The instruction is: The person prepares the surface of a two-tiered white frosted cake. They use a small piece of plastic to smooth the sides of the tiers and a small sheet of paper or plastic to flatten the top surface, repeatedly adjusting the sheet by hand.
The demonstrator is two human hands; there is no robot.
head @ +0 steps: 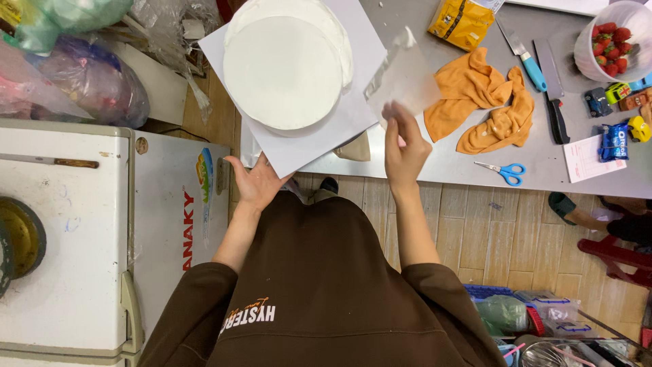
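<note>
1. We note the left hand [255, 182] spread flat under the white board [353, 88] w/ round white cake [282, 71].
2. Right hand [405, 146], just right of board, pinches a clear plastic sheet [402, 78].
3. Orange cloth [485, 102] lies right of board.

light: bright, even, from overhead
shadows: soft, faint
glare: mild sheen on counter [435, 156]
blur: clear sheet [402, 76] smeared

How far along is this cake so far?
Done: the round white cake looks smoothly coated and sits on a square white board. In hand: the left hand supports the board's corner at the steel table edge, and the right hand lifts a clear plastic sheet. Left: the cake top is bare; the strawberries sit in their bowl.
</note>
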